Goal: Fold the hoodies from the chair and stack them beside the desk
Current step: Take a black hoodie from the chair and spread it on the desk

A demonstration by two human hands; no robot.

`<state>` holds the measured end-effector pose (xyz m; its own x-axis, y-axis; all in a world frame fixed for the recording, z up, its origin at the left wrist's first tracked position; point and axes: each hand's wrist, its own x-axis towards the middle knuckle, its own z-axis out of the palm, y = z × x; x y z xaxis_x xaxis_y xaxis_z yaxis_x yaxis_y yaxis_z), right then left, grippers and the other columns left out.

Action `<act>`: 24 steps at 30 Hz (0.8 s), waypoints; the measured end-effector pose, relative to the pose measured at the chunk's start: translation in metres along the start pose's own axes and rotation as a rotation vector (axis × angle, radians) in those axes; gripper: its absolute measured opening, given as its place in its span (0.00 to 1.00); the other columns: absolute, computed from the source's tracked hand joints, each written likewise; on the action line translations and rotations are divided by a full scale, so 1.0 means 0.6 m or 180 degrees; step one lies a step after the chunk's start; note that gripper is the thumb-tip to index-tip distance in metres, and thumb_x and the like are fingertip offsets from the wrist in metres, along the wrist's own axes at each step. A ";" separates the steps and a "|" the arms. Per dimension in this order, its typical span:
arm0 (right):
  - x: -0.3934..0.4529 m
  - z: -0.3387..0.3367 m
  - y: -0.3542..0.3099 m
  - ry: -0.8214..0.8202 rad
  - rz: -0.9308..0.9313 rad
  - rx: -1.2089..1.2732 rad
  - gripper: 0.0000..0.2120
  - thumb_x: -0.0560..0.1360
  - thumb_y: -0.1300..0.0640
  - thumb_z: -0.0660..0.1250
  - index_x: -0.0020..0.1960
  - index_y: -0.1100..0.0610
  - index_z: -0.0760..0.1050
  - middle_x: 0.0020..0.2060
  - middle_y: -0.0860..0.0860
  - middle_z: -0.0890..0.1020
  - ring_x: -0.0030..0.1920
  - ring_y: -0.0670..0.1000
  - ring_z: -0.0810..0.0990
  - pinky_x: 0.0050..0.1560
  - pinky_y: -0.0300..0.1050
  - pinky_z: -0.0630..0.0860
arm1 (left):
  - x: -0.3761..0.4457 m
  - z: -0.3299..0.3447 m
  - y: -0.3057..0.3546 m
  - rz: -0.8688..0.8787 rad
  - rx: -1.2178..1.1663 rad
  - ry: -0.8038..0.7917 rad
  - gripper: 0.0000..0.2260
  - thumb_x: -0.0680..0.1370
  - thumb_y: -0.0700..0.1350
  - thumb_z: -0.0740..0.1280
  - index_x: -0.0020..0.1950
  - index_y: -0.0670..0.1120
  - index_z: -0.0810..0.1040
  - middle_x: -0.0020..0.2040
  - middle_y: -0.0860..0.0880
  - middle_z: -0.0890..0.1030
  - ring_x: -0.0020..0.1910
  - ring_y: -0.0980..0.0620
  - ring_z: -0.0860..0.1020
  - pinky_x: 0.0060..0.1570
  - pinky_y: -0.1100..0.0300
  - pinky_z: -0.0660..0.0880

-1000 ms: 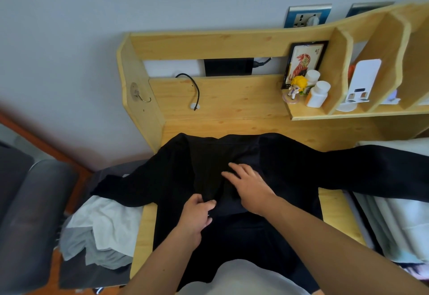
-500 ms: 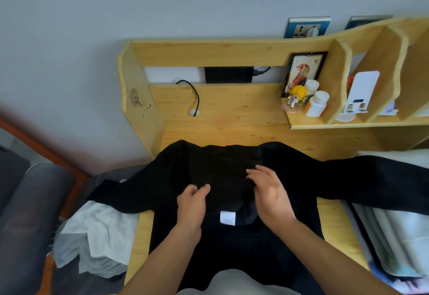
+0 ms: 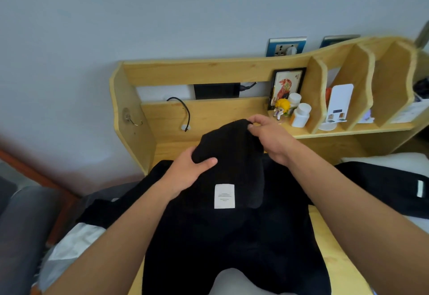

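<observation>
- Hood of the black hoodie [image 3: 232, 236] is now lifted off the table [image 3: 329, 255]; a second ago it lay flat, both hands on it.
- Body remains spread on the table, sleeves off both edges.
- Left hand [image 3: 188, 174] grips the hood's left side; right hand [image 3: 269, 137] pinches its top edge.
- Likely folding the hood down; fold just starting.
- White label [image 3: 224, 196] exposed.
- Shelf [image 3: 348, 130] behind holds bottles and a figurine; grey clothes [image 3: 67, 246] lie left.

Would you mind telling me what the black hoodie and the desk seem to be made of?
The black hoodie looks like soft, matte knit fabric, perhaps fleece: it drapes limply and bunches where the left hand and right hand grip it. The desk looks like pale wood, with visible grain and a smooth, low-sheen finish.
</observation>
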<state>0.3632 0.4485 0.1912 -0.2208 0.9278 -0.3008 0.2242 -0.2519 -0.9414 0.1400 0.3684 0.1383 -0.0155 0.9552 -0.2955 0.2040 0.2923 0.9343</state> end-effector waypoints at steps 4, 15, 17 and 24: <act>-0.002 -0.016 -0.004 0.0115 0.0056 0.0116 0.10 0.84 0.60 0.60 0.56 0.57 0.80 0.48 0.56 0.86 0.49 0.55 0.84 0.48 0.51 0.80 | 0.004 -0.026 0.018 0.0144 -0.0375 -0.0321 0.12 0.81 0.48 0.69 0.65 0.50 0.75 0.35 0.52 0.81 0.33 0.54 0.77 0.46 0.57 0.79; -0.012 0.040 0.015 -0.0192 0.0059 -0.0308 0.08 0.80 0.62 0.60 0.48 0.51 0.73 0.47 0.58 0.80 0.46 0.57 0.78 0.48 0.54 0.74 | -0.004 0.040 -0.036 0.0022 0.0086 -0.0021 0.04 0.82 0.47 0.68 0.51 0.51 0.83 0.49 0.51 0.86 0.51 0.51 0.84 0.59 0.50 0.80; -0.010 0.034 0.018 -0.0079 -0.0032 -0.0126 0.11 0.81 0.65 0.58 0.46 0.52 0.73 0.47 0.57 0.80 0.48 0.56 0.77 0.49 0.51 0.74 | -0.003 0.039 -0.036 0.0054 0.0164 0.0378 0.05 0.84 0.48 0.65 0.52 0.51 0.80 0.49 0.51 0.85 0.51 0.52 0.83 0.56 0.53 0.79; -0.007 0.034 0.100 -0.0057 -0.0041 -0.1722 0.18 0.79 0.51 0.68 0.68 0.51 0.75 0.60 0.45 0.74 0.63 0.47 0.74 0.67 0.45 0.70 | 0.005 0.021 -0.015 0.0258 -0.1011 0.0911 0.05 0.85 0.46 0.63 0.53 0.47 0.77 0.51 0.47 0.82 0.52 0.49 0.80 0.63 0.47 0.76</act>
<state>0.3585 0.4241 0.1328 -0.2418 0.9238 -0.2968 0.6770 -0.0585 -0.7337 0.1507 0.3683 0.1266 -0.2917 0.9368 -0.1932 -0.0949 0.1726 0.9804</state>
